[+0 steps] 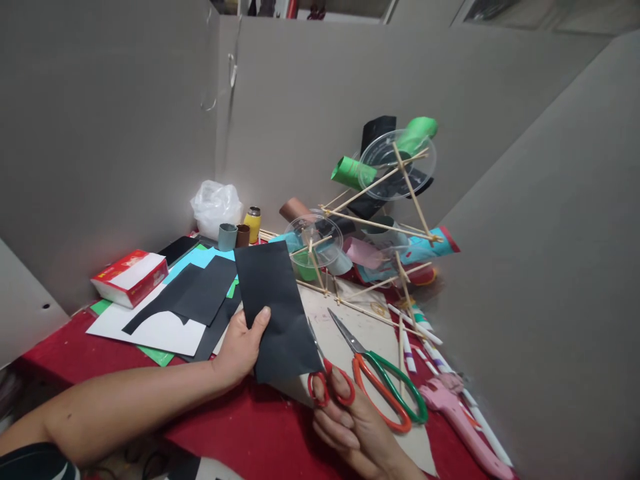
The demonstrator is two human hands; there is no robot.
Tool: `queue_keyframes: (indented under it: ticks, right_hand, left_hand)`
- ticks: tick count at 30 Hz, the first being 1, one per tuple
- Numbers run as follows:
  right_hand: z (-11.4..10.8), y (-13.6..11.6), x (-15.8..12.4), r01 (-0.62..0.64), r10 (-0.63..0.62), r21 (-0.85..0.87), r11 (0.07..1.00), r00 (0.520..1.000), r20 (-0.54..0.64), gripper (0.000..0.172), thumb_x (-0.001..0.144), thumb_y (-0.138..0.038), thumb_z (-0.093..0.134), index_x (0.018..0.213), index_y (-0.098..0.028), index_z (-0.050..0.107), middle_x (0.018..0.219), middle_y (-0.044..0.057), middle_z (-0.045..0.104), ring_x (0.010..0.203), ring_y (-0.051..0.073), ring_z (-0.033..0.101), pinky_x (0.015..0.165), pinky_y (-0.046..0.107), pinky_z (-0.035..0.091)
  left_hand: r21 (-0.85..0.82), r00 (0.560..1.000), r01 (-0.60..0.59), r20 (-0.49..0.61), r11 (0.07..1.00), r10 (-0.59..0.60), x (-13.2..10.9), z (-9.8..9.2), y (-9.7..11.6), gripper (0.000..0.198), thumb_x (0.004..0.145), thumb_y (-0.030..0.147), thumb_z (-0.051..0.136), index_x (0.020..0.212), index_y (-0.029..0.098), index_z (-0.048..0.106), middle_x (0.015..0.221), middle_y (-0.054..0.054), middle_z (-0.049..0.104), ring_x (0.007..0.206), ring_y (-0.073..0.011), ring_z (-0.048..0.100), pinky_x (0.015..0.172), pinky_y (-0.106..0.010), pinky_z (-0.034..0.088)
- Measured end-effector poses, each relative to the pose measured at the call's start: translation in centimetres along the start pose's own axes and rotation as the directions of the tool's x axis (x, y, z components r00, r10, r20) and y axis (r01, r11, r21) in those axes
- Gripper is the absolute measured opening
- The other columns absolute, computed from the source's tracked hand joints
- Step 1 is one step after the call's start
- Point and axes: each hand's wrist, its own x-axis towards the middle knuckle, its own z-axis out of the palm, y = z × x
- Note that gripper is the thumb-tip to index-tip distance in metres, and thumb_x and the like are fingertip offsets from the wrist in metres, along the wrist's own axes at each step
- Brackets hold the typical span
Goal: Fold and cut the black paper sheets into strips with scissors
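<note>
My left hand (243,341) grips a rectangular sheet of black paper (275,300) by its left side, thumb on top. The fingers of my right hand (350,423) sit in the loops of small red-handled scissors (327,383), whose blades lie along the paper's right edge, partly hidden behind it. Just right of the paper, larger scissors (385,380) with one orange and one green handle rest on a beige board (325,313). Past the board stands a structure of wooden sticks (365,223), clear plastic lids (397,163) and colored paper rolls (353,172).
Black, white, blue and green sheets (180,333) lie at left beside a red tissue pack (130,277). Behind are a yellow bottle (253,225) and a white plastic bag (217,208). A pink glue gun (465,427) and paper tubes line the right side. Grey partitions (300,100) enclose the red-covered table.
</note>
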Motion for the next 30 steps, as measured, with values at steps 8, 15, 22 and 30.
queue_keyframes:
  ticks: [8,15,22,30]
  right_hand:
    - [0.0,0.3,0.0,-0.041,0.039,0.132,0.990,0.999,0.024,0.032,0.081,-0.045,0.068,0.076,-0.014,0.072,0.039,-0.012,0.027,0.029,0.000,0.015,0.031,0.012,0.023]
    - [0.2,0.5,-0.1,-0.054,0.045,0.146,0.988,0.997,0.062,0.029,0.083,-0.044,0.066,0.077,-0.016,0.071,0.039,-0.012,0.024,0.029,0.000,0.013,0.031,0.012,0.023]
    - [0.3,0.5,-0.1,-0.032,0.026,0.060,0.998,0.995,0.094,0.034,0.085,-0.047,0.062,0.072,-0.016,0.066,0.038,-0.012,0.024,0.029,0.002,0.016,0.033,0.014,0.024]
    - [0.8,0.5,0.0,0.003,-0.002,-0.015,1.000,0.999,0.050,0.039,0.083,-0.051,0.062,0.065,-0.017,0.056,0.036,-0.013,0.024,0.028,0.002,0.017,0.034,0.015,0.021]
  left_hand:
    - [0.028,1.000,-0.017,0.003,0.999,0.017,0.2,-0.2,-0.7,0.044,0.081,0.049,0.062,0.101,0.010,0.067,0.088,-0.009,0.074,0.074,-0.0207,0.068,0.067,-0.029,0.054]
    - [-0.056,0.999,0.022,0.033,0.998,-0.020,0.2,-0.1,-0.8,0.043,0.081,0.048,0.063,0.103,0.012,0.067,0.091,-0.010,0.074,0.075,-0.0215,0.069,0.067,-0.030,0.055]
    - [-0.045,1.000,0.011,0.008,0.999,-0.010,0.0,0.0,-0.1,0.045,0.080,0.047,0.064,0.108,0.012,0.066,0.098,-0.011,0.073,0.084,-0.0238,0.069,0.074,-0.033,0.055]
    - [0.004,1.000,-0.015,0.027,1.000,0.015,0.1,-0.2,-0.3,0.047,0.082,0.048,0.062,0.112,0.013,0.064,0.106,-0.012,0.071,0.093,-0.0251,0.067,0.083,-0.035,0.053]
